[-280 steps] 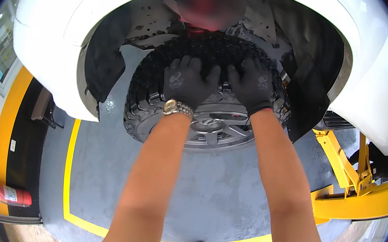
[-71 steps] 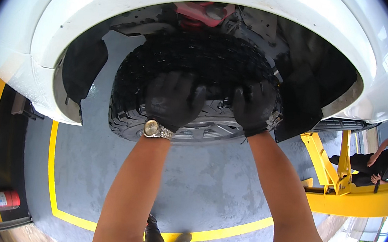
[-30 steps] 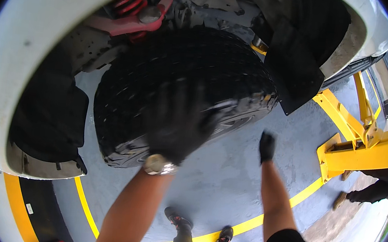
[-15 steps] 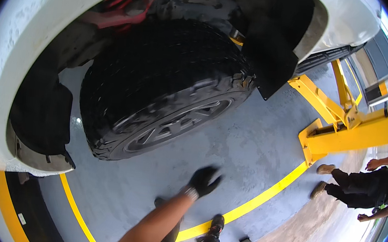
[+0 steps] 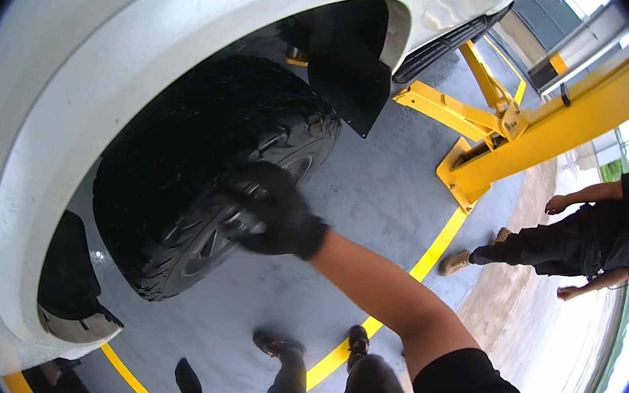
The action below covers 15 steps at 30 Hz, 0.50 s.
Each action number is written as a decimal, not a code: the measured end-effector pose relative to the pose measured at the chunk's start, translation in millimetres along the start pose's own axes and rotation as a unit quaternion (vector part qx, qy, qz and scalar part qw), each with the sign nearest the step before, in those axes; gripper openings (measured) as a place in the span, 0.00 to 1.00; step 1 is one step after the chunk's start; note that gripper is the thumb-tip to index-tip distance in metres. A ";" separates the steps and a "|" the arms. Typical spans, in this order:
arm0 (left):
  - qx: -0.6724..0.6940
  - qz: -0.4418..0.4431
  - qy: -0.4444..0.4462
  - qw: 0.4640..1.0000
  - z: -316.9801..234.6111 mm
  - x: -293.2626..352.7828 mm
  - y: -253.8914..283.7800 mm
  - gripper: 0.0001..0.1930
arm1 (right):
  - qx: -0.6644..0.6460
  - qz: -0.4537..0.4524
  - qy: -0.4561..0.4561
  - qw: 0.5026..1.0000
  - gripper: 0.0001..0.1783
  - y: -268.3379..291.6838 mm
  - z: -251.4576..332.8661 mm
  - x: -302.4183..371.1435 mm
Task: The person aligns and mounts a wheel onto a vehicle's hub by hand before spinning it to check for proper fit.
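A large black tyre (image 5: 181, 142) with chunky tread sits on a grey alloy wheel (image 5: 204, 250), under the white wheel arch of a vehicle. My right hand (image 5: 278, 212), in a black glove, reaches across in front of the wheel. Its fingers are spread and blurred at the tyre's outer sidewall; whether they touch the rubber I cannot tell. Nothing shows in that hand. Low in the picture, my left hand (image 5: 188, 378), also black-gloved with a band at the wrist, hangs away from the wheel. Its fingers look stretched out, with nothing seen in them.
The white fender (image 5: 78, 92) curves above the tyre, and a black mud flap (image 5: 350, 84) hangs behind it. A yellow lift post (image 5: 548, 122) with arms stands at right. Nearby is another person (image 5: 590, 228) in dark clothes. A yellow line (image 5: 432, 256) crosses the grey floor.
My right hand has risen from near my feet to the tyre. My left hand has dropped back toward the lower left. The view has shifted, and the other person appears closer.
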<state>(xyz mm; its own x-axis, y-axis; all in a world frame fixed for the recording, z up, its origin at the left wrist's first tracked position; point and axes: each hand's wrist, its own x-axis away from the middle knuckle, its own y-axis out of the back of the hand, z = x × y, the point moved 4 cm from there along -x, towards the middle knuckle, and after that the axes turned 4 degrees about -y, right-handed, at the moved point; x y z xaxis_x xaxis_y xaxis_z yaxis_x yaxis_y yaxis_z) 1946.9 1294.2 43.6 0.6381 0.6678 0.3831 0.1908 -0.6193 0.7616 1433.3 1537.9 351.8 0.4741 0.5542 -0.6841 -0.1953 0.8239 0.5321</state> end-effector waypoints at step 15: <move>0.771 -0.358 -0.104 0.516 -294.0 -156.5 42.1 0.33 | 0.004 -0.026 0.163 0.986 0.24 -13.4 -54.8 -50.4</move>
<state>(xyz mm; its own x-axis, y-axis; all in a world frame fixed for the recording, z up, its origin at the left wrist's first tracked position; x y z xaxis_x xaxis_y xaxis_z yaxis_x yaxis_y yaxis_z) 1635.8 1285.0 169.4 0.0289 0.9940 0.1054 0.6979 0.0554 -0.7141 1364.9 1505.4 351.9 0.1823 0.5204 -0.8343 -0.1706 0.8523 0.4944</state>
